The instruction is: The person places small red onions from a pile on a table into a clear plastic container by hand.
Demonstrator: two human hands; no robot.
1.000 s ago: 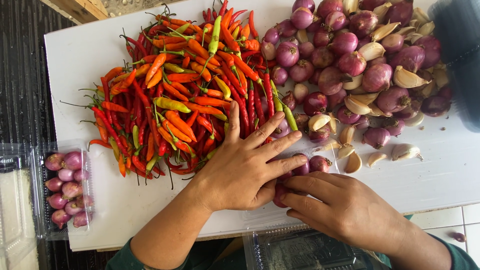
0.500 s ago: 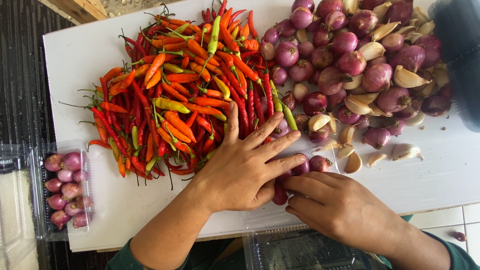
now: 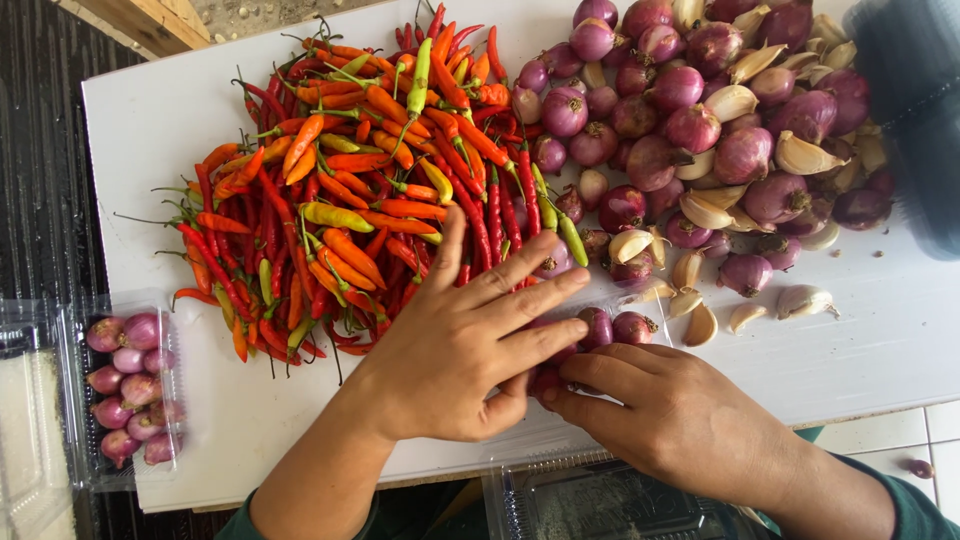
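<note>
Shallots being gathered at the counter edge

Left hand (image 3: 455, 350) lies flat, grip released, over shallots (image 3: 610, 327) by the chillies (image 3: 340, 190); right hand (image 3: 680, 420) pinches one. One tray (image 3: 125, 385) looks filled; the big shallot pile (image 3: 690, 120) remains unsorted

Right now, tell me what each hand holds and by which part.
Both the left hand and the right hand press on a clear plastic pack of shallots from above and its near edge; a true grasp cannot be told.

Left hand (image 3: 455, 345) lies flat at lower centre, fingers spread toward upper right; right hand (image 3: 675, 415) beside it, fingers curled, fingertips meeting the left thumb.
</note>
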